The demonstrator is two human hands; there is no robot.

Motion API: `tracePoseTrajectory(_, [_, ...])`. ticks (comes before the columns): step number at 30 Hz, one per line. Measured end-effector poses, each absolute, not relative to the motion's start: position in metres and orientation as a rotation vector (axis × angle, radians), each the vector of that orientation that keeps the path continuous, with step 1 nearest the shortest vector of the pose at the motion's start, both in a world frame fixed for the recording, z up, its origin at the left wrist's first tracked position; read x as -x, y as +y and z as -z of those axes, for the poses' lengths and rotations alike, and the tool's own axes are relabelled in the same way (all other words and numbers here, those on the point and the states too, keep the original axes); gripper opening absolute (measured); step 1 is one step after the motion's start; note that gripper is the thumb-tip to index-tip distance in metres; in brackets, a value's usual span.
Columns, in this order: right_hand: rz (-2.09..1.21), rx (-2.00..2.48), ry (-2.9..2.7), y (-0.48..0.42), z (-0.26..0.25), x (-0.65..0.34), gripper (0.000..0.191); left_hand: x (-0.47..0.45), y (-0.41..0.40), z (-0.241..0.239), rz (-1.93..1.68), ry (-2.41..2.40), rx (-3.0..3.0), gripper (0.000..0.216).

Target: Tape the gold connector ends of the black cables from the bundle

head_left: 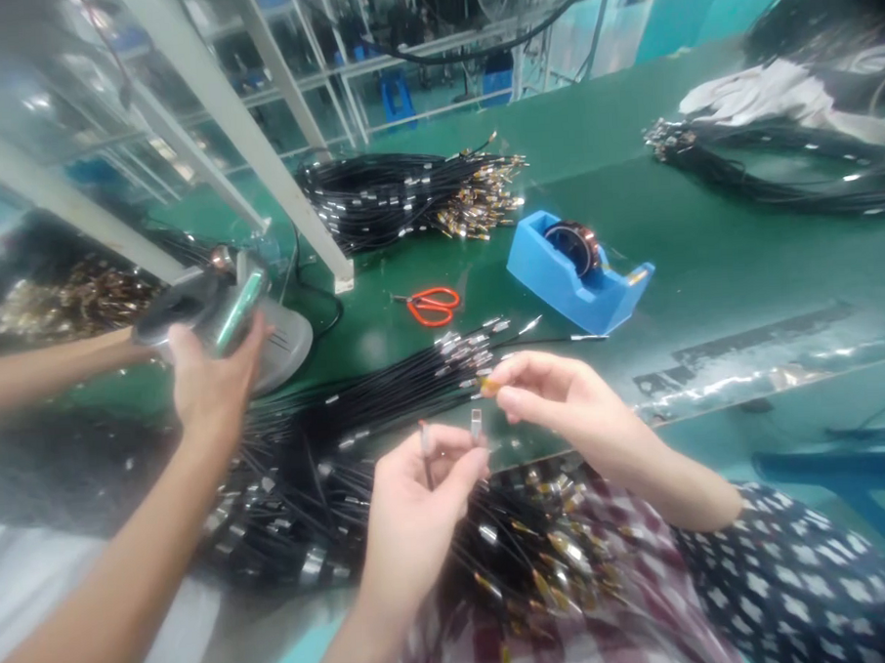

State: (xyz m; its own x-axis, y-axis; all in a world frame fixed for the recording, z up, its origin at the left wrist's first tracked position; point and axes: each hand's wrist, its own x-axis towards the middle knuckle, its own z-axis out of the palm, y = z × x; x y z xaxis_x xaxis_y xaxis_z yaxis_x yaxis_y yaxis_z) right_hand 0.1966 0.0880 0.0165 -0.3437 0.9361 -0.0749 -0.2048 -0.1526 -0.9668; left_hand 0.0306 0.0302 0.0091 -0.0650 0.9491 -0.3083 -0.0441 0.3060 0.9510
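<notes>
My left hand (424,498) is closed around a thin black cable, and the cable's silver metal connector (477,425) sticks up between thumb and forefinger. My right hand (563,395) pinches a small piece of amber tape (487,384) just above that connector, apart from it. Behind my hands lies a bundle of black cables (386,381) with silver ends. More cables with amber-wrapped ends (562,551) rest across my lap. Beyond my right hand stands a blue tape dispenser (579,277) carrying a roll of amber tape (575,246). Red-handled scissors (434,305) lie to its left.
On the left, a co-worker's hands (213,371) hold a greenish object by a grey-based device (289,343). White frame posts (258,134) rise from the green table (596,149). Cable bundles lie at the back (407,196) and far right (765,176).
</notes>
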Motion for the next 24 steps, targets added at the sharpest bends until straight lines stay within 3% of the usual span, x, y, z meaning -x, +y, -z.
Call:
tracePoseTrajectory(13, [-1.723, 1.048, -1.297, 0.076, -0.008, -0.192, 0.034, -0.036, 0.025, -0.003, -1.195, 1.365, -0.925, 0.023])
tracePoseTrajectory(24, [-1.699, 1.022, -1.325, 0.074, -0.006, -0.190, 0.033, -0.037, 0.023, -0.002, -1.213, 1.334, -0.916, 0.021])
